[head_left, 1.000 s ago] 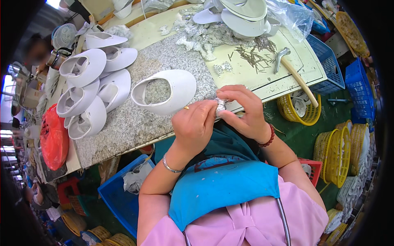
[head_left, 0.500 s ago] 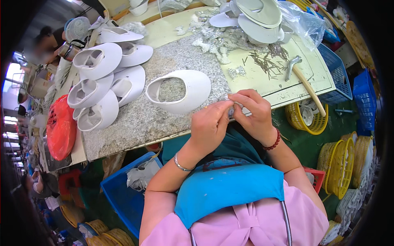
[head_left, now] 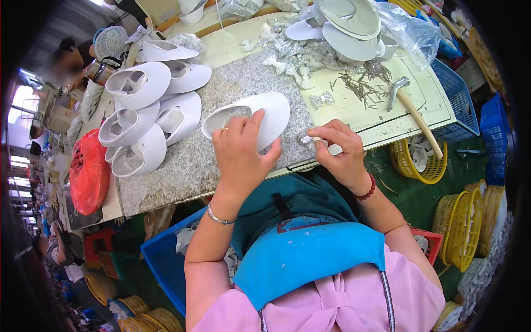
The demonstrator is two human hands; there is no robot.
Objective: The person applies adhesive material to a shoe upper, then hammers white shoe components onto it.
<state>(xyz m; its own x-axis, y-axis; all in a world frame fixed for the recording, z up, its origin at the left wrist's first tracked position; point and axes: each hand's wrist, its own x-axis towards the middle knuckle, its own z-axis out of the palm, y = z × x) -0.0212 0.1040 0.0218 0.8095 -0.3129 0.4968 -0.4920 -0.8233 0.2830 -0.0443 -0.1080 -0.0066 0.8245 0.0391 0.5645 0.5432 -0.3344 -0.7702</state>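
Note:
A white shoe upper (head_left: 272, 110) lies on the speckled grey board, its toe to the right. My left hand (head_left: 239, 152) reaches over its near side, fingers at the opening and thumb at the outer edge, gripping that wall. By the table's front edge, my right hand (head_left: 342, 145) pinches a small silvery bow (head_left: 307, 140) between thumb and fingers. The bow is partly hidden by the fingertips. Another glittery bow (head_left: 322, 99) rests farther back, near a heap of similar silvery bows (head_left: 293, 58).
Several white shoe uppers (head_left: 138, 86) are stacked at the left, beside a red plastic bag (head_left: 88, 171). Thin brown nail-like pieces (head_left: 362, 91) and a hammer (head_left: 417, 119) lie at the right. More uppers (head_left: 354, 41) are piled behind. A yellow basket (head_left: 417, 160) stands below the table.
My left hand has left the bow and moved left onto the white shoe upper. My right hand stays in nearly the same place, still pinching the bow.

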